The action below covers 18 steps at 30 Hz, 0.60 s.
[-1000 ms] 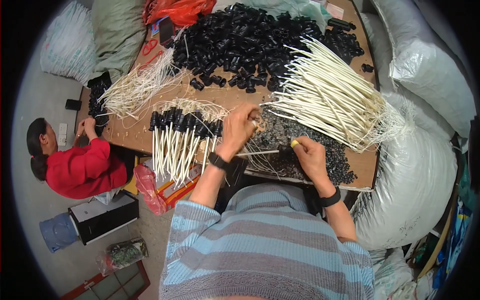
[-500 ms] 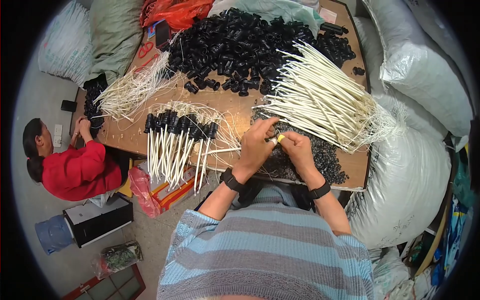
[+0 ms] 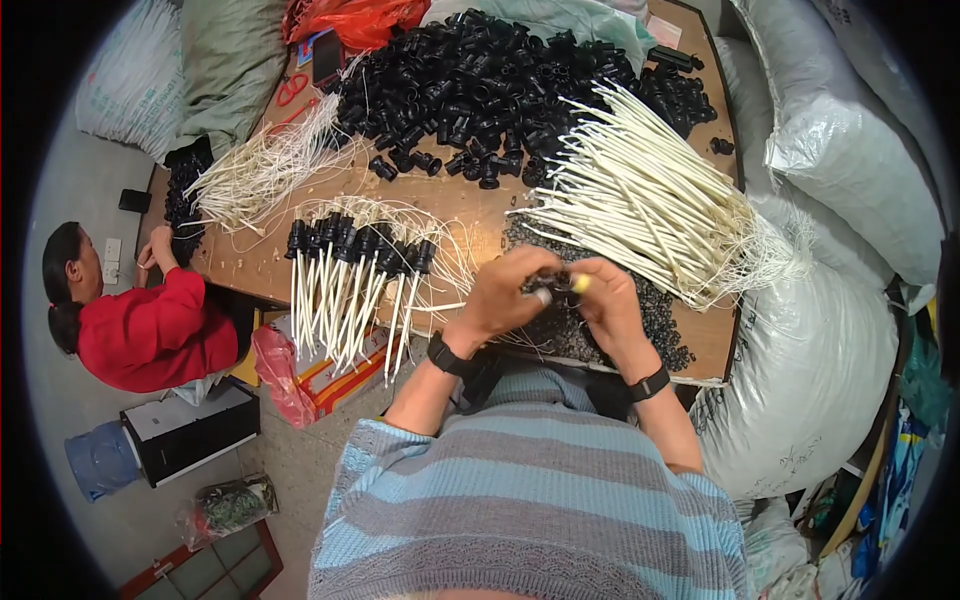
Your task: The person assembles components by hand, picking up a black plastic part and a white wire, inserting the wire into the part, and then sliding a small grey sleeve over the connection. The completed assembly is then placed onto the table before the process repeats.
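Note:
My left hand (image 3: pixel 503 297) and my right hand (image 3: pixel 612 308) meet over the table's near edge, fingers curled in a pinch. Between their fingertips is a small dark piece (image 3: pixel 546 279), blurred, its exact kind unclear. A yellow wrap (image 3: pixel 580 283) covers a right fingertip, and a pale one sits on my left thumb. Beneath both hands spreads a heap of tiny black ring-like parts (image 3: pixel 655 330). Just beyond lies a big bundle of white tubes (image 3: pixel 640 190) with thin wires at one end. To the left, black sockets fitted with white tubes (image 3: pixel 340 285) lie in a row.
A large pile of black plastic sockets (image 3: pixel 470 85) covers the table's far middle. White wires (image 3: pixel 265 180), red scissors (image 3: pixel 291 90) and a phone (image 3: pixel 326 58) lie far left. Stuffed white sacks (image 3: pixel 810 390) crowd the right side. A person in red (image 3: pixel 155 330) sits at the left end.
My right hand has lifted and turned slightly, its fingers closer to the left hand's. The white tube beside my left hand is now mostly hidden. A dark piece shows between my fingertips.

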### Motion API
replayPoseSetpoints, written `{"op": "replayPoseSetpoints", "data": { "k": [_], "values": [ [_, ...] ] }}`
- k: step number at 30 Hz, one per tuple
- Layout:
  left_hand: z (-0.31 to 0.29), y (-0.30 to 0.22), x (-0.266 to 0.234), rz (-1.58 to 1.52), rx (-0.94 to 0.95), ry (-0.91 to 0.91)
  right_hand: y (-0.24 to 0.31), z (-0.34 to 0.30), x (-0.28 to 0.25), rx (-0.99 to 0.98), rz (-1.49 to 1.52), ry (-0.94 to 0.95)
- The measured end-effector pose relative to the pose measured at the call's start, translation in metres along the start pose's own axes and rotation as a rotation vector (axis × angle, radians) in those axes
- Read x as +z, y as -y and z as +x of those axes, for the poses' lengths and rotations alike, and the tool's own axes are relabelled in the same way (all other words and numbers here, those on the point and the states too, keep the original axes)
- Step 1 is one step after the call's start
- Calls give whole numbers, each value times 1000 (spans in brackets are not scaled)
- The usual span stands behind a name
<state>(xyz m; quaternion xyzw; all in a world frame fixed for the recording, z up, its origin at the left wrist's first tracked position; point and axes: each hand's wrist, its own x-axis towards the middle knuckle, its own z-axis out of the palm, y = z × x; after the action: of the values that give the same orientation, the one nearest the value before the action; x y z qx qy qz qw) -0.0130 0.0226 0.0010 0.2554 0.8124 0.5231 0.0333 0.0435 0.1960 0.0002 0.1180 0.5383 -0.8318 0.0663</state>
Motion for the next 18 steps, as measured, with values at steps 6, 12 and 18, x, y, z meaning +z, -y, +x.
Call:
{"op": "replayPoseSetpoints", "data": {
  "k": [6,12,18],
  "values": [
    [-5,6,-2,48,8,241,3,-4,-9,117,151,4],
    [-6,3,-3,162,-19,162,11,-14,-4,-672,-1248,151],
    [-3,4,1,56,-154,133,-8,-3,-15,-781,-1132,65]
  ]
}}
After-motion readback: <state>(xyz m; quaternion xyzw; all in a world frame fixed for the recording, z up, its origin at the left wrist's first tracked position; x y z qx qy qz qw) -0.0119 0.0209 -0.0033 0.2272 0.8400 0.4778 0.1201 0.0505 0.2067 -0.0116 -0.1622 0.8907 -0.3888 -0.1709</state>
